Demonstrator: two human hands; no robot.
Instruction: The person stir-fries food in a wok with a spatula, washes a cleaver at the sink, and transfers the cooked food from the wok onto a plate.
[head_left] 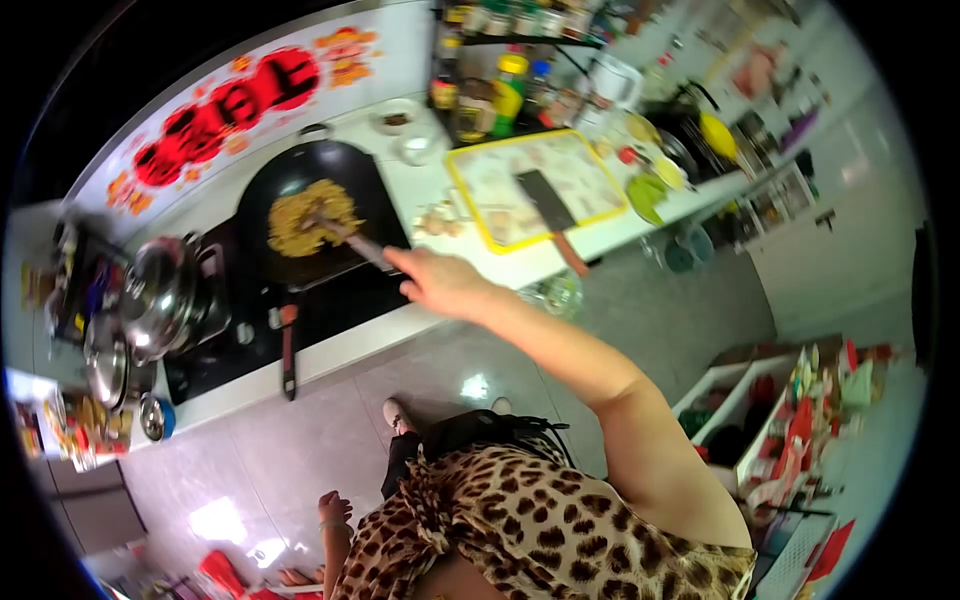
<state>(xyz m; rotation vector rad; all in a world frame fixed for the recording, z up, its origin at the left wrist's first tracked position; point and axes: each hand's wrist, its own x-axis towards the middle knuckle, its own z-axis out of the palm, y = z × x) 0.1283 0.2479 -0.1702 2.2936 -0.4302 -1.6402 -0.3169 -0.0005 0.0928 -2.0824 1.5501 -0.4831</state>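
My right hand [430, 281] is closed around the handle of a spatula [362, 247], reaching over the counter's front edge. The spatula's blade end rests among yellowish chopped food [300, 222] in a black wok [265, 190]. The wok stands on the black cooktop [215, 365], its long handle [289, 350] pointing towards me. Low at my side hangs my left hand [335, 508], away from the counter. Its fingers are loosely bent, with nothing visible in them.
Right of the wok, a yellow-rimmed cutting board [470, 205] bears a cleaver [545, 200], its handle overhanging the counter edge. Garlic-like pieces [438, 219] lie between. Small bowls [398, 117] and bottles [510, 85] stand behind. Steel pots [160, 290] crowd the left.
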